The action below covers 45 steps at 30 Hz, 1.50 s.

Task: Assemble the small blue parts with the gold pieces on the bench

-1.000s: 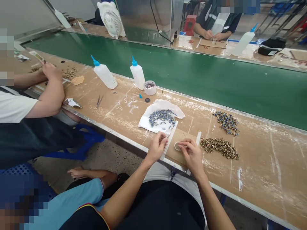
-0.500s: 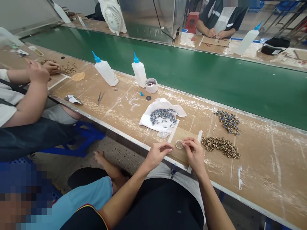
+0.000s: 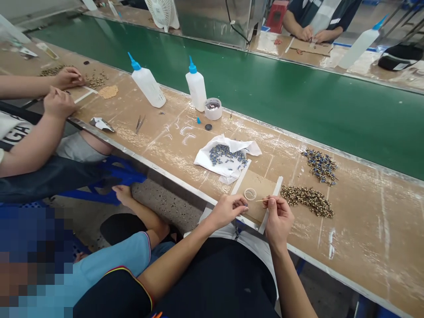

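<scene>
My left hand [image 3: 228, 210] is pinched closed above the front edge of a cardboard piece [image 3: 261, 182]. A tiny bluish part shows at its fingertips, too small to name. My right hand [image 3: 280, 216] grips a thin toothpick-like stick [image 3: 260, 201] that points left. Between and beyond both hands lies a small clear round dish [image 3: 250, 194] on the cardboard. Blue-and-brass small parts [image 3: 227, 154] are scattered on a white paper sheet [image 3: 207, 164] behind my left hand. To the right of my right hand sits a pile of brass-coloured parts [image 3: 308, 202], with a blue-and-brass pile [image 3: 319, 165] behind it.
Two white squeeze bottles with blue caps, one near the tape roll [image 3: 213, 109], stand along the green belt [image 3: 232, 84]. Tweezers [image 3: 140, 124] lie to the left. One co-worker's hands [image 3: 61, 95] work at far left; another person in blue [image 3: 122, 265] is close on my left.
My right hand has moved away from the dish, slightly right, and the stick now shows clearly. My left hand has shifted slightly right. The camera view has tilted downward.
</scene>
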### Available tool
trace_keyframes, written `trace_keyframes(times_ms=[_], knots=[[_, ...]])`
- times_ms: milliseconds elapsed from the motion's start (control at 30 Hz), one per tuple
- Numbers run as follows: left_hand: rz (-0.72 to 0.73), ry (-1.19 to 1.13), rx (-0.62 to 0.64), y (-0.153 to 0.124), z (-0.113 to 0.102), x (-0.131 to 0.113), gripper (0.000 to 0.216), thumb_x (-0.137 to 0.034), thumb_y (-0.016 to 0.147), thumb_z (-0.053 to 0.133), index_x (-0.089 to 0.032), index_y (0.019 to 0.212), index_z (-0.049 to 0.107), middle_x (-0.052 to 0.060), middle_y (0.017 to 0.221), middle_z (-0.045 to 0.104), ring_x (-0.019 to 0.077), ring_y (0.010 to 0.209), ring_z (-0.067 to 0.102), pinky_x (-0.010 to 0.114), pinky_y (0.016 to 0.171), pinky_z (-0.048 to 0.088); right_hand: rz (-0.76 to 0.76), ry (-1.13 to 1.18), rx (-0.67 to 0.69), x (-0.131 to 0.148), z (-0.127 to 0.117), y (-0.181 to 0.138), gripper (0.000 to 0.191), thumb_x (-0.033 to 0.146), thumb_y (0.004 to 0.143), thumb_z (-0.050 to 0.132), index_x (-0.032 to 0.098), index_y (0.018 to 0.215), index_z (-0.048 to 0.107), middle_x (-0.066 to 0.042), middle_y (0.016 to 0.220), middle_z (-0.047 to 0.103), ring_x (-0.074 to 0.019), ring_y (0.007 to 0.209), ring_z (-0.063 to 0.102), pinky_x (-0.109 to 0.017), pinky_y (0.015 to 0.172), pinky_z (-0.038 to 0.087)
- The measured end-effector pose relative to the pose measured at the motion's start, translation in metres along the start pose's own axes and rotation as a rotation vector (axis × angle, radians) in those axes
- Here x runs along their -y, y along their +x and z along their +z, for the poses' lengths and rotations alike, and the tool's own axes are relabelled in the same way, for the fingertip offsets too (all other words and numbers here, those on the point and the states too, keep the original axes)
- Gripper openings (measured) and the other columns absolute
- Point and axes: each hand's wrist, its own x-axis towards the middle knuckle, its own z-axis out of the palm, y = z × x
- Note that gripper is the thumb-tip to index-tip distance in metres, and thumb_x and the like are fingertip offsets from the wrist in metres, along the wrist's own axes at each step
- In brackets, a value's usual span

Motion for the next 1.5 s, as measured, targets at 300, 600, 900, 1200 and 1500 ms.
trace_keyframes(times_ms=[300, 600, 900, 1200, 1500], knots=[[0.029, 0.042, 0.023, 0.004, 0.001, 0.001, 0.013, -0.027, 0.082, 0.067, -0.015, 0.087, 0.067, 0.0, 0.07, 0.064, 0.0113, 0.063, 0.059, 0.02, 0.062, 0.047, -0.011, -0.032, 0.043, -0.006, 0.002, -0.012, 0.025, 0.042, 0.087, 0.066, 0.016, 0.089, 0.066, -0.007, 0.081, 0.071, -0.0185, 0.072, 0.067, -0.033, 0.07, 0.054], [0.027, 0.058, 0.017, 0.004, 0.002, -0.001, 0.012, -0.026, 0.081, 0.066, -0.015, 0.086, 0.066, 0.0, 0.068, 0.064, 0.0115, 0.062, 0.06, 0.02, 0.061, 0.047, -0.045, -0.093, 0.08, -0.014, -0.001, -0.015, 0.025, 0.041, 0.088, 0.065, 0.017, 0.091, 0.067, -0.007, 0.085, 0.071, -0.0199, 0.075, 0.068, -0.034, 0.071, 0.055], [0.04, 0.085, 0.025, 0.004, 0.0, 0.0, 0.013, -0.026, 0.083, 0.064, -0.015, 0.089, 0.067, 0.002, 0.073, 0.068, 0.0132, 0.066, 0.063, 0.021, 0.064, 0.049, -0.114, -0.139, 0.111, -0.009, 0.0, -0.015, 0.02, 0.037, 0.089, 0.064, 0.018, 0.089, 0.068, -0.006, 0.084, 0.072, -0.0202, 0.077, 0.068, -0.032, 0.071, 0.054], [0.055, 0.083, 0.041, 0.005, -0.001, 0.001, 0.013, -0.027, 0.083, 0.064, -0.015, 0.087, 0.066, 0.001, 0.073, 0.067, 0.0129, 0.066, 0.061, 0.021, 0.064, 0.048, -0.156, -0.13, 0.126, -0.01, 0.0, -0.014, 0.017, 0.035, 0.09, 0.063, 0.019, 0.088, 0.068, -0.006, 0.085, 0.072, -0.0202, 0.078, 0.068, -0.034, 0.073, 0.054], [0.061, 0.03, 0.057, 0.001, -0.003, 0.001, 0.014, -0.029, 0.084, 0.064, -0.015, 0.086, 0.065, 0.0, 0.069, 0.063, 0.0099, 0.058, 0.056, 0.02, 0.059, 0.046, -0.131, -0.09, 0.085, -0.005, -0.001, -0.01, 0.019, 0.035, 0.09, 0.062, 0.017, 0.09, 0.066, -0.007, 0.083, 0.073, -0.0185, 0.069, 0.068, -0.034, 0.067, 0.056]])
